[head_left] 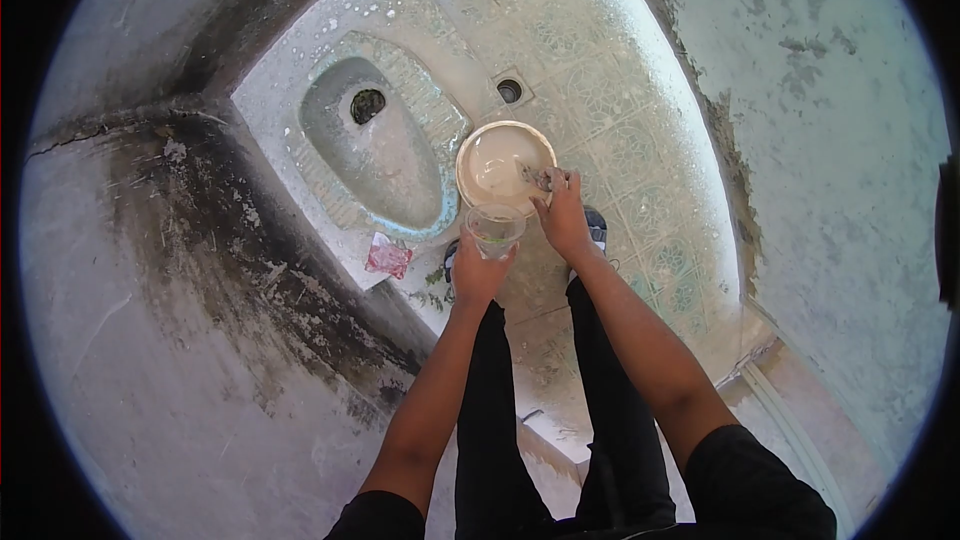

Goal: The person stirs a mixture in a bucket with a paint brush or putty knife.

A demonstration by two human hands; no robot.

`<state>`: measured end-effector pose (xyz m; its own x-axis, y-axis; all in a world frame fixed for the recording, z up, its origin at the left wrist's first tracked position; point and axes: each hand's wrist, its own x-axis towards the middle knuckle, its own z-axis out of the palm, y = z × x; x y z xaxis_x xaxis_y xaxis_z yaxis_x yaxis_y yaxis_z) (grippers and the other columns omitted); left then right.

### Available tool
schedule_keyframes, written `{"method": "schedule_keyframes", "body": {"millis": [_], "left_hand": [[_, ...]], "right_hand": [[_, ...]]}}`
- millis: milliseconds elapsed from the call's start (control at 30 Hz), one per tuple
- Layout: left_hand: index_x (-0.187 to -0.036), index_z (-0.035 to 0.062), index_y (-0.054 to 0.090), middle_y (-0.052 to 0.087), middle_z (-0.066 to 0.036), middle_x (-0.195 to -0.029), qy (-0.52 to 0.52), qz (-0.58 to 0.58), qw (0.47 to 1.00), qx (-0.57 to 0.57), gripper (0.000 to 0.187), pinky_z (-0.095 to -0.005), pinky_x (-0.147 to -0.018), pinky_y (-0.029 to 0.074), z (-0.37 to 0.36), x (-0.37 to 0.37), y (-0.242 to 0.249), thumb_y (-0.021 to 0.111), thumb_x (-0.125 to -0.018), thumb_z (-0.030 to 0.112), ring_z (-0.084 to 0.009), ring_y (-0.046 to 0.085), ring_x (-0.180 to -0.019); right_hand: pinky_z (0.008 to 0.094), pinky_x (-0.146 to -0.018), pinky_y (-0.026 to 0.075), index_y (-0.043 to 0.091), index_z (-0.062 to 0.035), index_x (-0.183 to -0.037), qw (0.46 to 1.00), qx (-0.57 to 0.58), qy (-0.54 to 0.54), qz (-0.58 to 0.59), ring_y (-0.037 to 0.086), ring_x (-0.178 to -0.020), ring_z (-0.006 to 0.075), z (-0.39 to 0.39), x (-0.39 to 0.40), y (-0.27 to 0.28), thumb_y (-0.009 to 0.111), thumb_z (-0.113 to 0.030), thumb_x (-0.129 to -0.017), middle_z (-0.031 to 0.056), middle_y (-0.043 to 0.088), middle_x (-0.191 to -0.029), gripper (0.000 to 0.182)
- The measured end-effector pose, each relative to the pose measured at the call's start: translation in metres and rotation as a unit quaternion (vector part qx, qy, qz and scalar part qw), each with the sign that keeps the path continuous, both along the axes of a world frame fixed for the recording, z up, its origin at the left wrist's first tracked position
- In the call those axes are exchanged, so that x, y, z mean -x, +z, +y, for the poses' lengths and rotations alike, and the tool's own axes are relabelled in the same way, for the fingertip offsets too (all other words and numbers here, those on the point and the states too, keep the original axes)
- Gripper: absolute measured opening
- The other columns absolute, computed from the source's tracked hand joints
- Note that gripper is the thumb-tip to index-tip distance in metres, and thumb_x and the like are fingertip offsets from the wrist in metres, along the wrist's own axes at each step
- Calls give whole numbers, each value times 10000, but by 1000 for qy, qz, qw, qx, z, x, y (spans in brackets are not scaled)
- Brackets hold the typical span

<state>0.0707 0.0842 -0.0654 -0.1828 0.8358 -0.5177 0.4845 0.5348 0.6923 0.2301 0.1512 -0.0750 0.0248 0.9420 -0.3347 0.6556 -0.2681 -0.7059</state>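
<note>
My left hand (478,278) is closed around a clear plastic cup (496,226), held just in front of a round cream bucket. The bucket (461,178) stands on the tiled floor between my feet and contains cloudy, pale liquid. At the bucket's right rim, my right hand (565,218) has its fingers bent over the edge. A small dark grey clump shows at those fingertips, over the liquid; I cannot tell what it is.
A squat toilet (385,155) is set in the raised floor left of the bucket. Behind the bucket is a floor drain (510,91). A red and white packet (389,255) lies by the toilet. Stained walls stand on both sides, and a step edge (555,435) lies near my legs.
</note>
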Motion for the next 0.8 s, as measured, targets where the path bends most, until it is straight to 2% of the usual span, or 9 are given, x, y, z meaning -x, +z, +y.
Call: {"method": "schedule_keyframes", "body": {"millis": [100, 167, 300, 400, 467, 500, 567, 700, 800], "left_hand": [[-1206, -18, 441, 606, -214, -1112, -7, 11, 999, -41, 666, -405, -881, 474, 2, 6, 5, 795, -671, 161, -334, 602, -1044], [-1206, -26, 454, 595, -204, -1141, 8, -66, 996, -65, 668, -393, -903, 463, 3, 12, 13, 804, -662, 141, -309, 591, -1069], [-1192, -34, 480, 582, -185, -1164, 73, -54, 987, -135, 642, -371, -931, 443, -37, 33, -37, 807, -661, 121, -280, 564, -1104], [-1183, -26, 504, 577, -153, -1155, 196, -8, 966, -166, 608, -358, -937, 431, -59, 51, -55, 804, -674, 116, -248, 548, -1096], [-1179, -7, 514, 580, -127, -1111, 346, -1, 929, -131, 584, -356, -922, 431, -68, 63, -61, 803, -685, 110, -245, 548, -1054], [-1179, -7, 514, 580, -127, -1111, 357, 3, 925, -134, 584, -356, -922, 431, -73, 72, -67, 803, -685, 110, -245, 548, -1054], [-1184, 25, 513, 577, -103, -1087, 470, 34, 873, -127, 584, -364, -877, 446, -86, 96, -84, 808, -688, 118, -242, 545, -1013], [-1208, 74, 493, 552, -94, -1138, 597, 36, 794, -112, 592, -391, -825, 458, -115, 150, -137, 798, -703, 116, -244, 538, -1008], [-1232, 97, 482, 534, -102, -1180, 594, 104, 789, -121, 616, -392, -832, 461, -107, 183, -141, 798, -704, 117, -249, 532, -1030]], "right_hand": [[430, -898, 435, 431, 12, -1191, 1000, -12, 5, 4, 481, -1059, 396, -2, 0, -5, 671, -3, -768, 221, 423, -1123, 487], [438, -892, 423, 455, 14, -1152, 999, -22, 10, -28, 482, -1014, 390, -2, 1, -10, 665, -5, -772, 215, 461, -1085, 435], [446, -886, 411, 469, 14, -1130, 998, -47, 36, -29, 478, -989, 393, 1, 9, -4, 659, -12, -774, 210, 489, -1059, 404], [457, -856, 411, 460, 20, -1101, 995, -71, 53, -42, 476, -963, 404, -2, 11, -14, 635, 8, -778, 228, 469, -1044, 368], [451, -834, 413, 471, 12, -1078, 995, -60, 46, -58, 477, -975, 398, -3, 11, -17, 622, 0, -789, 226, 483, -1029, 326], [451, -834, 413, 471, 12, -1078, 995, -63, 57, -54, 477, -975, 398, -3, 11, -18, 622, 0, -789, 226, 483, -1029, 326], [449, -819, 413, 475, 6, -1071, 990, -76, 72, -92, 489, -954, 398, -4, 10, -23, 622, -12, -794, 222, 506, -987, 314], [429, -813, 414, 492, -1, -1029, 989, -99, 70, -81, 515, -916, 378, -2, 9, -26, 629, -15, -783, 205, 527, -958, 282], [411, -815, 414, 494, -2, -1003, 992, -82, 73, -68, 515, -916, 356, -3, 8, -25, 627, -9, -781, 193, 520, -949, 259]]}}
